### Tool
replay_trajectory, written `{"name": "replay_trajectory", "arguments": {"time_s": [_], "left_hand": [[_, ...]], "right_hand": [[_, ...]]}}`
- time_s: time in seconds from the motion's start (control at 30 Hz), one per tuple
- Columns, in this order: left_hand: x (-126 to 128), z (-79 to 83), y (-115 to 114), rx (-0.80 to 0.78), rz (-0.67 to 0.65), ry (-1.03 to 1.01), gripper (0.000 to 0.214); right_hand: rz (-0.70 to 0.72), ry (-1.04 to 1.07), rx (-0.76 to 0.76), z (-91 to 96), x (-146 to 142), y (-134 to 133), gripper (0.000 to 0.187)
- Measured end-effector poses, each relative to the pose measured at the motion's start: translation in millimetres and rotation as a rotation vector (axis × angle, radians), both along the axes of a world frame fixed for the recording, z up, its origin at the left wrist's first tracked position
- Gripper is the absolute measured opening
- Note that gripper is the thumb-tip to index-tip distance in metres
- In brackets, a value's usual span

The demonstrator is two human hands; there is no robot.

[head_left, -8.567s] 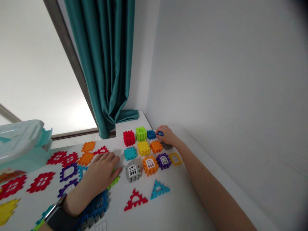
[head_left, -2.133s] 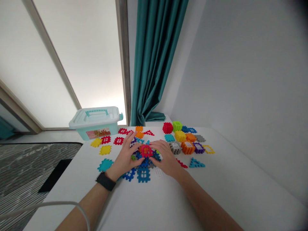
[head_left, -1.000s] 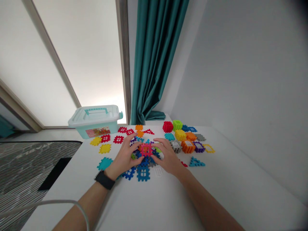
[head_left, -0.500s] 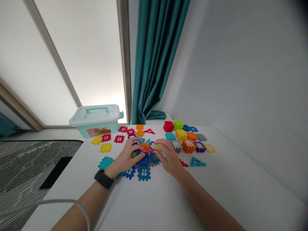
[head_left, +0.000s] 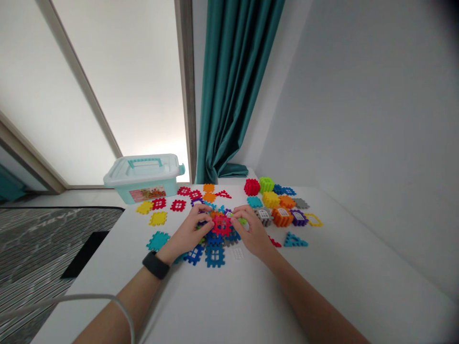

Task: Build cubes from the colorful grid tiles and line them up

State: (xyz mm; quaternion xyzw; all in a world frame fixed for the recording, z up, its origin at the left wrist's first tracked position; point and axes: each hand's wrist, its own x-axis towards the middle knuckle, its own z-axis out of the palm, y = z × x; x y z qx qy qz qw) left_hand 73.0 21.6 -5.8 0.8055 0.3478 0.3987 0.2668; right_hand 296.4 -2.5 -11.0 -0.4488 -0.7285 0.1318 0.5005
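Observation:
Between my two hands a red square window-frame building tile (head_left: 222, 226) is held up with its face toward me. My left hand (head_left: 191, 228), with a black watch on the wrist, pinches its left edge. My right hand (head_left: 252, 231) has thumb and fingers closed at its right edge. Beneath and around the tile lie interlocking blue tiles, with a blue window tile (head_left: 215, 256) in front and another dark blue window tile (head_left: 194, 255) to its left. A green piece (head_left: 243, 221) shows by my right fingers. Part of the pile behind the red tile is hidden.
A lidded aqua storage box (head_left: 145, 179) stands at the table's back left. Red, orange and yellow tiles (head_left: 158, 219) lie at the left. Stacked cubes, including an orange block (head_left: 281, 217), stand at the right near a blue triangle (head_left: 295, 240). A pale cable (head_left: 89, 297) crosses the lower left.
The red tile, seen nearly edge-on before, has been tilted upright so its window face shows. Both hands stay close to where they were.

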Motion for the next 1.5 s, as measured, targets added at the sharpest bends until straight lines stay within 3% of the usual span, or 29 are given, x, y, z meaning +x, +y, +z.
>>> {"name": "replay_trajectory", "arguments": {"time_s": [0.33,0.83,1.07,1.5], "left_hand": [[1,0.2,-1,-0.052,0.003,-0.018,0.025],[4,4.1,-3,-0.112,-0.004,-0.104,0.013],[4,4.0,-1,-0.092,-0.007,-0.099,0.013],[-2,2.8,-2,-0.081,-0.033,0.026,0.019]], "right_hand": [[0.044,0.016,-0.049,-2.9,1,2,0.015],[0.11,0.057,-0.188,-1.8,0,-1,0.018],[0.07,-0.046,-0.03,0.3,0,-2,0.007],[0.032,-0.204,0.282,2.0,1,-8,0.014]]}}
